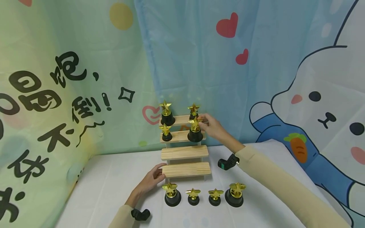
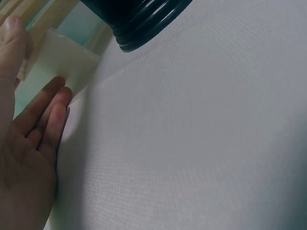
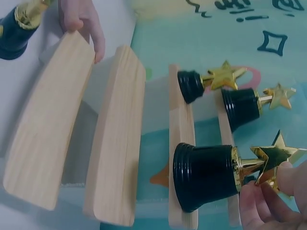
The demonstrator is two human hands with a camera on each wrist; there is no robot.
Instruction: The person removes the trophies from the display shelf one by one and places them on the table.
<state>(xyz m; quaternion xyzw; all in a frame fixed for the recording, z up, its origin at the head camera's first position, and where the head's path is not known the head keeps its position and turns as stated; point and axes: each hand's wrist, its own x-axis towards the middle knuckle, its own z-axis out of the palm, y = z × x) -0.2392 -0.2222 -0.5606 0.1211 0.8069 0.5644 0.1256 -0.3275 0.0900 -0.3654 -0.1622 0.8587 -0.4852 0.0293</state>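
My right hand [image 1: 212,127] pinches the gold star of a large trophy [image 1: 195,136] with a black base. That trophy stands upright at the right end of the stand's second step from the top. At the lowest plank [image 1: 186,170] of the wooden step stand, my left hand [image 1: 149,180] holds the left end, its thumb [image 2: 13,43] against the wood and other fingers below by the translucent side support [image 2: 67,55]. A small trophy [image 1: 166,133] shares the second step. On the top step are a large trophy [image 1: 167,115] and another trophy [image 1: 193,111], partly hidden.
In front of the stand, a row of trophies stands on the white cloth: a large one [image 1: 172,195], two small ones [image 1: 193,198] [image 1: 214,198] and another large one [image 1: 235,195]. A printed curtain [image 1: 194,57] hangs close behind the stand.
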